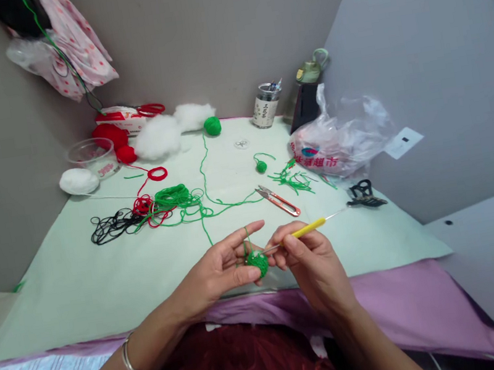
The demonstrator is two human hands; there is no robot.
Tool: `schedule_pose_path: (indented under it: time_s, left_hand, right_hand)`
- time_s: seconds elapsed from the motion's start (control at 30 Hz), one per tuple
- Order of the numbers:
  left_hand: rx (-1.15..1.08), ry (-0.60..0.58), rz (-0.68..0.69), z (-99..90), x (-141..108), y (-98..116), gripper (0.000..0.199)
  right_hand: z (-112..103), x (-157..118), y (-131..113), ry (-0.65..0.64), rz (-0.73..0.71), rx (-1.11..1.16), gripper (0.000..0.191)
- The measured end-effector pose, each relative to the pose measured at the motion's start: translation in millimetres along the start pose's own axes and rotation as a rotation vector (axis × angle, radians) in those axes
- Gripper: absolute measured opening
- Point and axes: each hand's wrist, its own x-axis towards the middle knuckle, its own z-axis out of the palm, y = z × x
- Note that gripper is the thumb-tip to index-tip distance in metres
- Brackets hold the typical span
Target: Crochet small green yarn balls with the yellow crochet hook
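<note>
My left hand (216, 272) pinches a small green crocheted piece (257, 263) near the table's front edge, its index finger stretched out with green yarn passing over it. White shows at the top of the piece. My right hand (312, 256) is closed round the yellow handle of a crochet hook (309, 228), whose metal tip reaches the top of the green piece. From the loose green yarn (174, 198), a strand runs down toward my left hand. Orange-handled thread snips (280, 200) lie just beyond my hands.
Red yarn (111, 141), white stuffing (159, 137), a clear tub (95, 159) and black yarn (115, 226) are at left. A green ball (212, 126) and pen jar (265, 107) stand behind. Right are green scraps (296, 180), a plastic bag (338, 139) and a black claw clip (365, 194).
</note>
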Motion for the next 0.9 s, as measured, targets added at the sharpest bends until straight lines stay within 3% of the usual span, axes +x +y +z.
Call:
schedule_pose_path:
  time_s: [0.1, 0.2, 0.33, 0.4, 0.43, 0.5, 0.63, 0.9]
  left_hand:
    - [-0.044, 0.031, 0.063, 0.5, -0.2, -0.2, 0.070]
    - [-0.012, 0.111, 0.105, 3.5, -0.1, -0.4, 0.069]
    - [-0.036, 0.235, 0.104, 13.2, 0.5, -4.9, 0.068]
    - [-0.123, 0.258, 0.079, 17.7, 0.1, -7.8, 0.064]
    - [-0.170, 0.251, 0.058, 19.0, -0.3, -8.8, 0.062]
    - [-0.253, 0.202, 0.015, 19.2, -1.0, -9.6, 0.060]
    - [-0.322, 0.105, -0.006, 13.9, -0.4, -7.1, 0.058]
    - [-0.253, 0.082, 0.035, 4.0, -2.1, 3.1, 0.046]
  right_hand:
    - [-1.8, -1.6, -0.6, -0.034, -0.041, -0.017, 0.018]
    - [-4.4, -7.0, 0.1, -0.090, -0.195, -0.200, 0.009]
    - [-7.1, -16.9, 11.1, -0.077, -0.682, -0.803, 0.036]
    - [-6.7, -19.7, 18.1, -0.054, -0.904, -0.987, 0.049]
    - [-5.7, -20.2, 20.4, -0.040, -0.945, -1.012, 0.053]
    - [-2.1, -19.2, 20.6, -0.011, -0.884, -0.935, 0.051]
    - [4.4, -13.4, 9.2, -0.016, -0.603, -0.609, 0.030]
    - [-10.1, -2.5, -0.3, 0.011, -0.364, -0.228, 0.012]
